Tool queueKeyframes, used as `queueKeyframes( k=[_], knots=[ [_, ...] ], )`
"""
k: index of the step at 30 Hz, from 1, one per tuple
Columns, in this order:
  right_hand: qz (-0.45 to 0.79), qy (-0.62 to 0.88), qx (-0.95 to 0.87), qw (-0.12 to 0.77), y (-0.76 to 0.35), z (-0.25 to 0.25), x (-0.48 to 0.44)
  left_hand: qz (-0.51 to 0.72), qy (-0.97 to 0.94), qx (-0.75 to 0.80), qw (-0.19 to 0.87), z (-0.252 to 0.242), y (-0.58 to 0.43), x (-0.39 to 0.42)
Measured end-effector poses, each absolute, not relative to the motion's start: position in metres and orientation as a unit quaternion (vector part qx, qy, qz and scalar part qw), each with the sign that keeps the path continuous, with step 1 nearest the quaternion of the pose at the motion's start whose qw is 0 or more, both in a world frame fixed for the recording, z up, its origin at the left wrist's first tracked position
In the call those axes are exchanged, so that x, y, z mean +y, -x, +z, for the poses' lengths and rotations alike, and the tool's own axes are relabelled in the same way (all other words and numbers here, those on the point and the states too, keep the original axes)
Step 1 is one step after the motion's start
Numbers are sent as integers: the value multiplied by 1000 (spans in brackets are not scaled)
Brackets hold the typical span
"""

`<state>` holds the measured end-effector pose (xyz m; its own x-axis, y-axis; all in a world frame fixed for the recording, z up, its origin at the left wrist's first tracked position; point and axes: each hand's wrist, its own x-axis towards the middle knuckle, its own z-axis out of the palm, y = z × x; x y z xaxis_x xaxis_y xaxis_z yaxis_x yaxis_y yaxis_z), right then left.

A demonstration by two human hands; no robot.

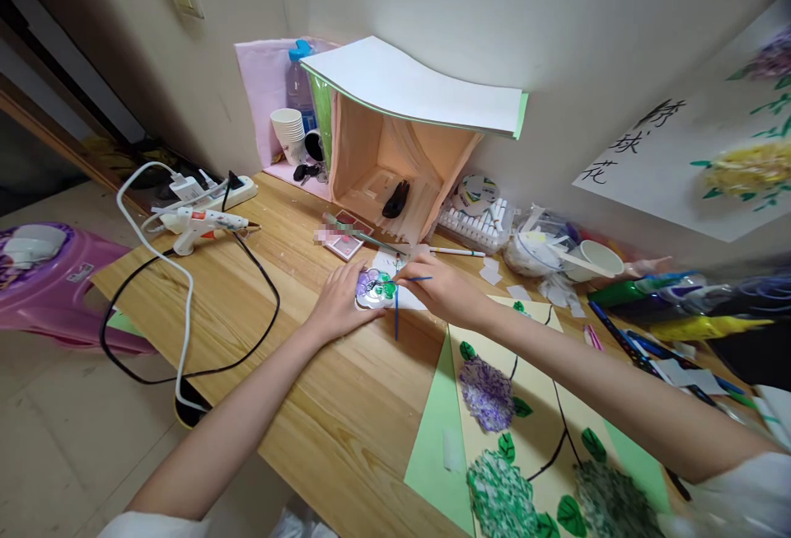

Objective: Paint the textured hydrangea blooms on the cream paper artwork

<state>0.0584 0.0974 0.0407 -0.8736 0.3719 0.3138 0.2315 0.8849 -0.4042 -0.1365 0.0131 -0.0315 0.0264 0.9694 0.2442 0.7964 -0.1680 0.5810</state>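
Observation:
My left hand (339, 301) rests on the wooden table (297, 357), fingers closed on the near edge of a small white paint palette (373, 287) with purple and green paint. My right hand (440, 289) pinches a thin blue paintbrush (413, 279), its tip at the green paint on the palette. A second thin blue stick (396, 313) lies on the table just below the palette. A yellow sheet with purple and green flower clusters (494, 406) lies on green paper under my right forearm.
A white glue gun (201, 225) and power strip (213, 192) with cables lie at the left. A pink-lined open box (395, 167) stands against the wall, with paper cups (290, 134), a bottle, a marker tray (479, 225), a bowl (598, 258) and paint tubes (680, 307) along the back.

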Motion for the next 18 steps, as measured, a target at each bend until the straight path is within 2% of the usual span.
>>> queueKeyframes(
  k=[9, 18],
  knots=[
    [161, 129, -965, 163, -54, 27, 99, 298, -707, 626, 139, -33, 138, 12],
    [232, 268, -910, 214, -41, 31, 103, 297, -703, 631, 143, -32, 137, 13]
  ],
)
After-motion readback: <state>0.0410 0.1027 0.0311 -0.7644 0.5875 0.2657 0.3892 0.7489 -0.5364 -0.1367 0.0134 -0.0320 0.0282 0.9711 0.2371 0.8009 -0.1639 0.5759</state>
